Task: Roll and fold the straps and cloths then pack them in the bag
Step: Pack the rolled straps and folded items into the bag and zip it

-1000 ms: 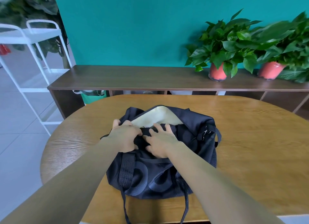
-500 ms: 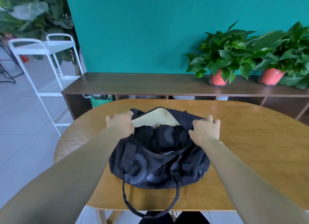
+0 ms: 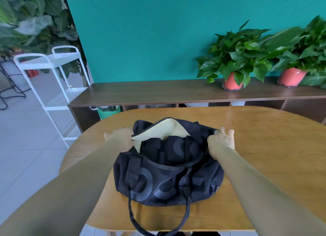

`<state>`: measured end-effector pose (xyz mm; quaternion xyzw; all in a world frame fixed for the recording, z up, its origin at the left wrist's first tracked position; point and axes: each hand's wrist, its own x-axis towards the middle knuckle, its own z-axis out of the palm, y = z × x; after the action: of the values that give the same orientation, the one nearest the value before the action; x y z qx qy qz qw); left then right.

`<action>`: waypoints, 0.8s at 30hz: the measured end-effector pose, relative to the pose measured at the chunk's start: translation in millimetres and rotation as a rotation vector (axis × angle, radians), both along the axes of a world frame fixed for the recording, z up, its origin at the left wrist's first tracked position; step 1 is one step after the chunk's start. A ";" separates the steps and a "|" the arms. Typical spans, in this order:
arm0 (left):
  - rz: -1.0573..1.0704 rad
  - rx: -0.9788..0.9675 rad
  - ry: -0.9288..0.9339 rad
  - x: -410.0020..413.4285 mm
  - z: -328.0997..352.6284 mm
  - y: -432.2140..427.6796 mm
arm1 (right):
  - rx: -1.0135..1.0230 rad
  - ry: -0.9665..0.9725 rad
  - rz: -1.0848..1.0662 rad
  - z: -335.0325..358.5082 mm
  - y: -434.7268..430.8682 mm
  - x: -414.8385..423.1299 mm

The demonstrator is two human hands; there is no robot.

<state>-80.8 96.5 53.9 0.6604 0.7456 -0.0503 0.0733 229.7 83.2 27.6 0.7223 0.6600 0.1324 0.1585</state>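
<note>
- The black bag [image 3: 167,183] sits in the middle of the round wooden table [image 3: 264,147], top wide open, and both bare arms reach out to it.
- The left hand [image 3: 120,139] is at the bag's left end, clamped on the rim where the cream lining [image 3: 167,128] shows. Its thumb sticks out to the side, and the fingertips are hidden behind the fabric.
- The right hand [image 3: 221,141] is at the opposite end, fingers curled over and pinching the dark fabric of the rim.
- Between the two hands the mouth is stretched open, and dark rolled straps [image 3: 178,146] are packed side by side inside, against the lining.
- I can't pick out separate cloths in that dark bundle.
- One carry handle [image 3: 130,209] loops down the near side and hangs over the table edge.
- Behind the table is a dark wooden sideboard [image 3: 158,93] carrying two leafy potted plants [image 3: 234,59] in red pots against a teal wall.
- A white rack [image 3: 47,63] stands off to the left on the tiled floor.
</note>
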 end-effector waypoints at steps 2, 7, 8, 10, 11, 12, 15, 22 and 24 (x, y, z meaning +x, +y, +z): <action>0.005 -0.022 0.016 -1.8 1.2 0.4 | 0.026 0.023 0.007 1.9 -0.1 3.1; -0.035 0.029 0.111 -0.8 7.3 -4.1 | 0.166 0.165 -0.064 14.9 -5.4 21.3; -0.035 0.043 0.111 -2.5 9.3 -4.1 | 0.192 0.192 -0.086 17.1 -6.2 25.4; -0.029 0.072 0.108 -8.5 13.8 -4.0 | 0.234 0.237 -0.136 20.4 -8.2 34.4; -0.022 0.088 0.103 -11.9 16.4 -4.2 | 0.251 0.249 -0.161 22.0 -9.7 38.7; -0.015 0.101 0.098 -15.6 19.0 -4.6 | 0.266 0.252 -0.183 23.1 -11.1 42.9; 0.030 0.149 0.084 -23.6 26.1 -7.6 | 0.299 0.250 -0.243 27.5 -14.9 52.9; 0.085 0.190 0.028 -21.0 25.9 -17.4 | 0.263 0.167 -0.163 34.5 -20.4 41.6; 0.070 0.194 0.039 -20.5 24.3 -17.0 | 0.290 0.186 -0.042 33.7 -22.3 33.2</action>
<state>-101.2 79.5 78.2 0.6369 0.7709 0.0119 -0.0037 262.9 61.0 61.4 0.7604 0.6306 0.1554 -0.0062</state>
